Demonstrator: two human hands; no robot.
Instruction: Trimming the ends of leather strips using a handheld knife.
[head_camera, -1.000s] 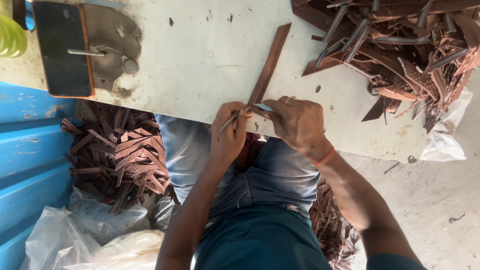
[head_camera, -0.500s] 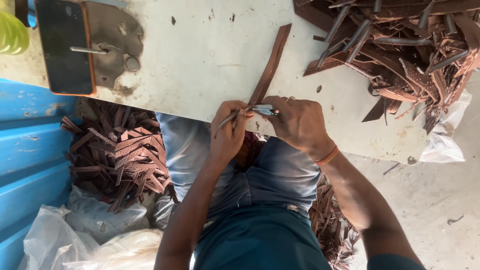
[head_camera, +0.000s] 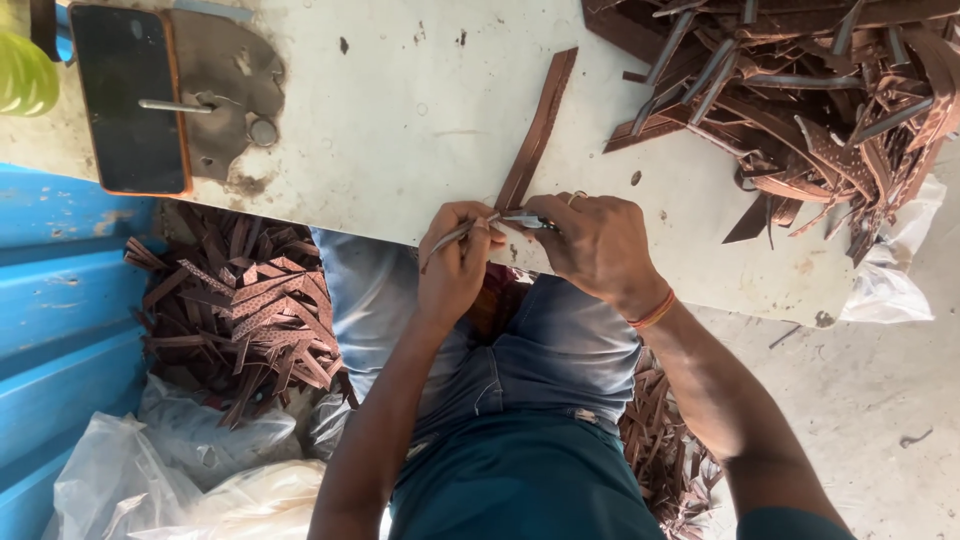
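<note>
At mid-frame the left hand (head_camera: 455, 265) was closed around a thin metal tool (head_camera: 460, 234), and the right hand (head_camera: 600, 245) pinched the near end of a brown leather strip (head_camera: 535, 135) lying on the white table (head_camera: 400, 130). Clean work probably needed that end pinned flat beside the tool tip. Loose strips (head_camera: 800, 100) lay heaped upper right.

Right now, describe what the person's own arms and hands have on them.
Both forearms are bare, with no gloves on either of the hands. The right hand has a ring on one finger and an orange band around its wrist. The left hand wears nothing that shows. A dark teal sleeve edge appears at the right upper arm.
</note>
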